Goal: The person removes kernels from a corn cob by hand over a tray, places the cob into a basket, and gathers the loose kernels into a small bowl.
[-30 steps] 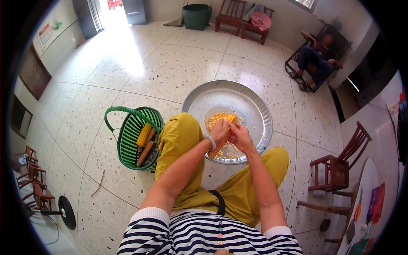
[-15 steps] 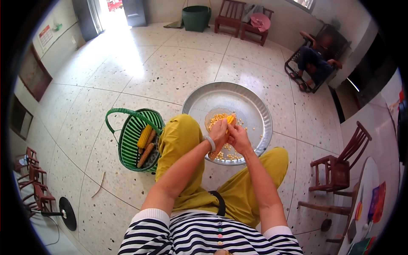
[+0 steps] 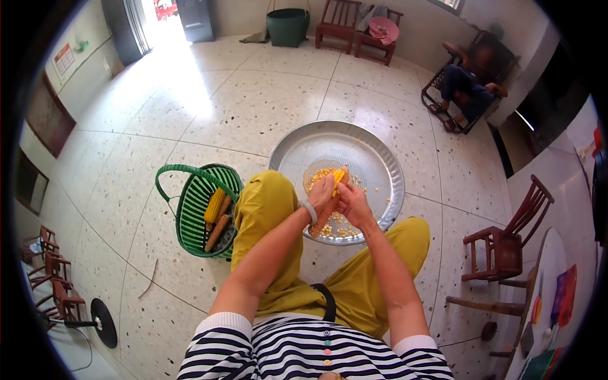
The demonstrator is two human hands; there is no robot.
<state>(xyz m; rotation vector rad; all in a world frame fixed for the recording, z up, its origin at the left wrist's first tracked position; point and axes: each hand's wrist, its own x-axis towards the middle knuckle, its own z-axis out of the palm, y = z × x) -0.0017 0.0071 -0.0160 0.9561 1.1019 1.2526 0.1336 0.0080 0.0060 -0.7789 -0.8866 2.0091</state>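
From my spot I see the left hand [image 3: 322, 191] with fingers curled round a yellow corn cob [image 3: 340, 175] over the tray's [image 3: 316, 140] middle, right hand [image 3: 353, 204] fingers bunched against it, pinch can't tell, loose kernels [image 3: 344, 232] toward six o'clock, green basket [image 3: 188, 218] near nine.

Frame centre: two hands [image 3: 322, 192], one metal tray [image 3: 373, 152], one yellow ear [image 3: 339, 175], one bare cob [image 3: 319, 224]; loose kernels [image 3: 345, 232] were too many to count. Left of centre: one green basket [image 3: 188, 223], which held one golden cob [image 3: 215, 206] and at least two brown cobs [image 3: 217, 234]. Upper centre: one green tub [image 3: 287, 29], two wooden chairs [image 3: 334, 26]
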